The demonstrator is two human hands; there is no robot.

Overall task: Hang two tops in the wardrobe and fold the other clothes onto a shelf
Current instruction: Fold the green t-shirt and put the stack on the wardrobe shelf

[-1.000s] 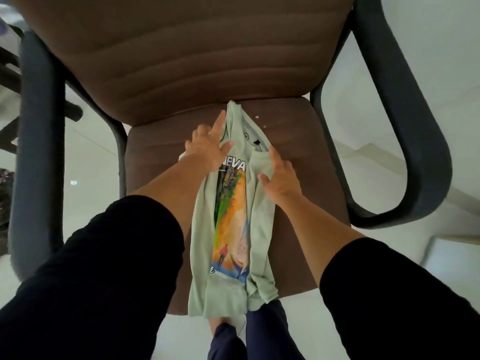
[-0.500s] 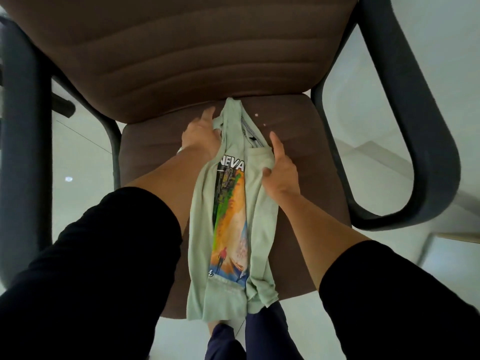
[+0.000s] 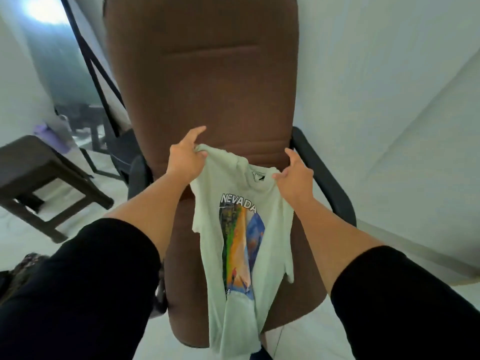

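Note:
A pale green T-shirt (image 3: 272,229) with a colourful "NEVADA" print hangs in the air in front of the brown office chair (image 3: 207,74). My left hand (image 3: 185,158) grips its left shoulder, with the forefinger sticking out. At the other shoulder, beside the collar, my right hand (image 3: 294,178) pinches the cloth. The shirt's body droops down over the chair seat, its hem below the seat's front edge. No wardrobe, hanger or shelf is in view.
The chair has black armrests (image 3: 324,178). A dark low stool (image 3: 39,178) stands on the pale floor to the left, with a black stand (image 3: 96,74) and dark furniture behind it. A white wall (image 3: 389,100) fills the right side. A patterned dark cloth (image 3: 23,268) lies at the lower left.
The shirt lay flat on the chair seat under both hands; now both hands have gripped its shoulders and lifted it. My view has tilted up to the chair's backrest.

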